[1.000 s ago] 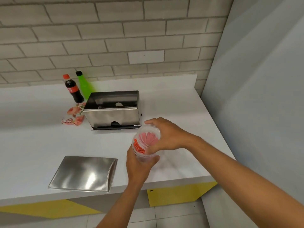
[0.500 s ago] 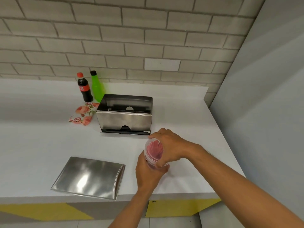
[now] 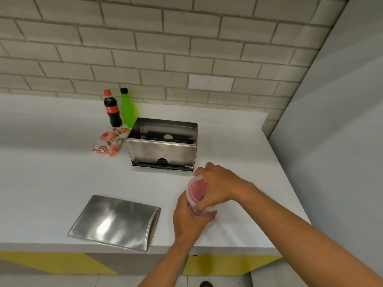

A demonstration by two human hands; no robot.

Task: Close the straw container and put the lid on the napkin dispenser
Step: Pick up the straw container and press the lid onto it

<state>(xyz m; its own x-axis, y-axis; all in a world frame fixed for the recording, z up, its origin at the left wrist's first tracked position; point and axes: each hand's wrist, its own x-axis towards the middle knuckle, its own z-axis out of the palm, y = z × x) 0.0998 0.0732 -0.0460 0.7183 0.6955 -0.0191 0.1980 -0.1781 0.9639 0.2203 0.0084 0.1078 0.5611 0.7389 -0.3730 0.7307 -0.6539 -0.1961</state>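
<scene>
Straw container (image 3: 196, 191) — a clear plastic tub with red straws inside — is held above the near right part of the white counter (image 3: 51, 183). Left hand (image 3: 191, 221) grips its body from below; right hand (image 3: 219, 186) is closed over its top rim. Napkin dispenser (image 3: 162, 149) stands open behind, and its steel lid (image 3: 115, 221) lies flat near the counter edge — well apart.
</scene>
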